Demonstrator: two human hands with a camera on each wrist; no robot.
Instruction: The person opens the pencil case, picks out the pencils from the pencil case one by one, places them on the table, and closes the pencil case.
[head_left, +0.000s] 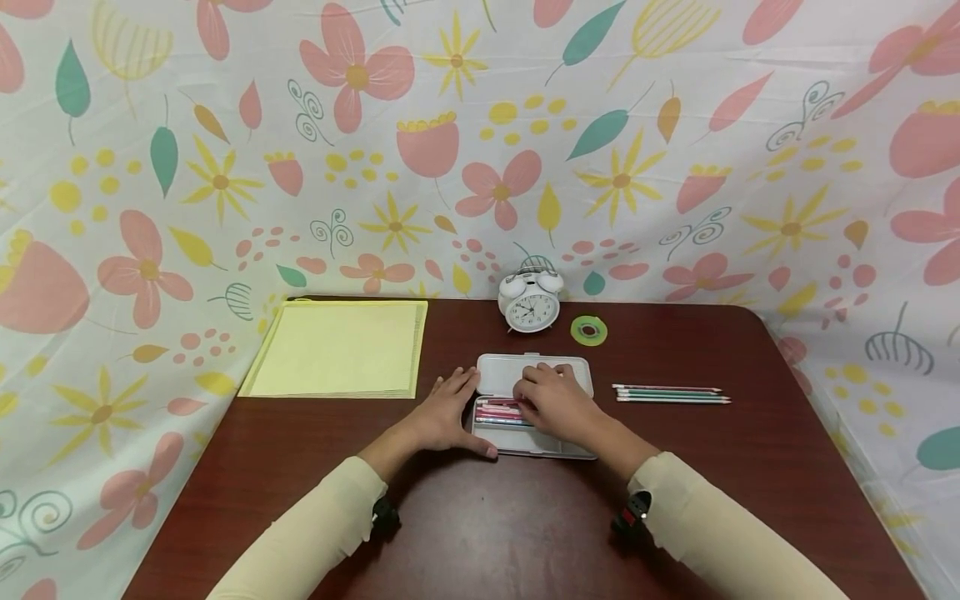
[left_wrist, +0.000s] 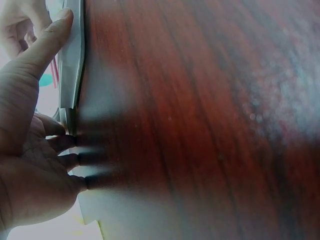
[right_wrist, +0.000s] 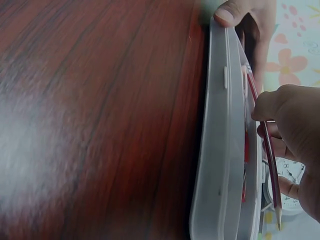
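A white pencil case (head_left: 498, 377) lies with its lid flipped back, several pencils (head_left: 501, 413) inside its tray. My left hand (head_left: 444, 418) spreads around the case's left end, fingers straight and the thumb resting on the near left corner. Over the tray, my right hand (head_left: 561, 406) pinches a dark red pencil (right_wrist: 270, 157) between thumb and fingers. In the right wrist view this pencil slants along the case's wall (right_wrist: 215, 150), its sharpened tip beyond the hand. The right hand hides the tray's right part in the head view.
Several pencils (head_left: 671, 394) lie side by side right of the case. Behind it stand a white alarm clock (head_left: 532, 312) and a green tape roll (head_left: 579, 332). A yellow-edged zip folder (head_left: 337, 350) lies back left. A flower-patterned cloth (head_left: 480, 167) borders the table's back.
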